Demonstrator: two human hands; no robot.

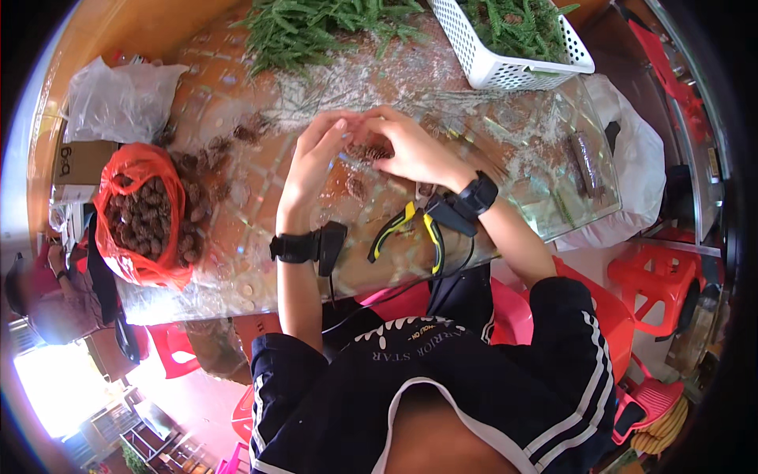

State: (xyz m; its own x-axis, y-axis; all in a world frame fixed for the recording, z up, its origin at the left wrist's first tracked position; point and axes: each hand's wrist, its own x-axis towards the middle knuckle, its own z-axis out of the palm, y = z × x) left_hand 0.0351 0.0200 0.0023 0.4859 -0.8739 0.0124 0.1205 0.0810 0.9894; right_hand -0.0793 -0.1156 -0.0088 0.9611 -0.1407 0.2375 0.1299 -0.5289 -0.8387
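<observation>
Over the middle of the table my left hand (320, 146) and my right hand (414, 148) meet at the fingertips. A brown pine cone (369, 152) sits under the curled fingers of my right hand, partly covered by them. The left fingertips are pressed together beside the right ones; whatever is between them is hidden. Another pine cone (356, 187) lies on the table just below the hands. Nearer to me rest pliers (434, 237) with yellow and black handles, their head by my right wrist. Thin dark stems (430, 99) lie beyond the hands.
A red plastic bag (180, 229) full of pine cones stands at the left, with loose cones around it. Green artificial sprigs (316, 31) lie at the far side beside a white basket (505, 71) of greenery. A clear bag (118, 99) and a wrapped roll (586, 162) flank the table.
</observation>
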